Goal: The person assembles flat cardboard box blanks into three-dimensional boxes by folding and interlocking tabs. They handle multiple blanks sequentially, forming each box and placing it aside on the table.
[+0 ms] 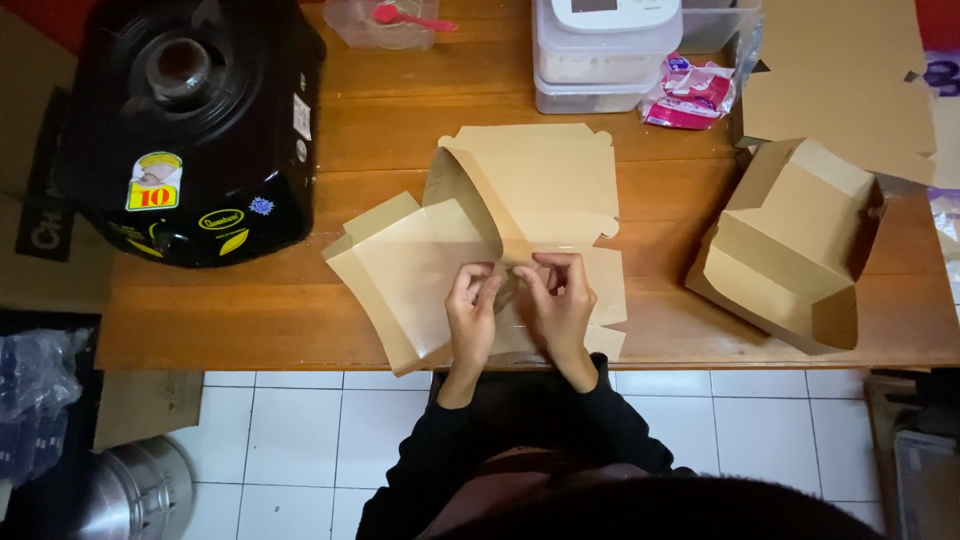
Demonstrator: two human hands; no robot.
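From the head camera, your left hand (470, 305) and right hand (558, 300) meet at the middle of the flat kraft box blank (420, 265), which lies on the wooden bench (250, 310) near its front edge, directly ahead of you. Both hands are curled nearly closed, fingertips pinching a small flap or tab of the blank between them — the left from its side, the right from the other — while one curved panel (530, 185) of the blank already stands up behind your fingers. To do this fold well, I would judge that you should keep the crease pressed against the bench, pinch close to the score line rather than at the tab's tip, and hold the raised panel square so the corner locks without tearing. Well apart on your right sits a finished folded box (790, 245), open and tilted, a fair pattern for the shape. The black cooker (190, 130) stands on the left of the bench, stacked clear plastic containers (600, 60) at the back, a pink packet (690, 95) just beside them — none crowd your hands.
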